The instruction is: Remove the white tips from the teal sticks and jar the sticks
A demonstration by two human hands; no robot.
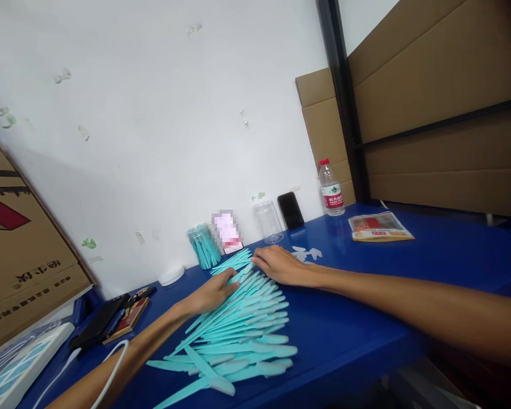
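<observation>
Many teal eyebrow razors (255,346) with pale translucent blade covers lie in a long overlapping pile on the blue table. My left hand (215,292) is over the left side of the pile, thumb and fingers closed on a teal razor. Close by, at the pile's far end, my right hand (276,264) has its fingertips pinched together near that razor's covered end; what lies between them is too small to make out. Just beyond both hands are several thin teal razors (236,260) in a row. Small whitish plastic pieces (310,254) are scattered right of my right hand.
Against the wall stand a container of teal razors (204,247), a lit phone (227,230), a clear jar (268,221), a dark phone (290,210) and a water bottle (332,190). A white lid (171,276), black case (97,321) and power strip (29,366) lie left, a food packet (378,226) right.
</observation>
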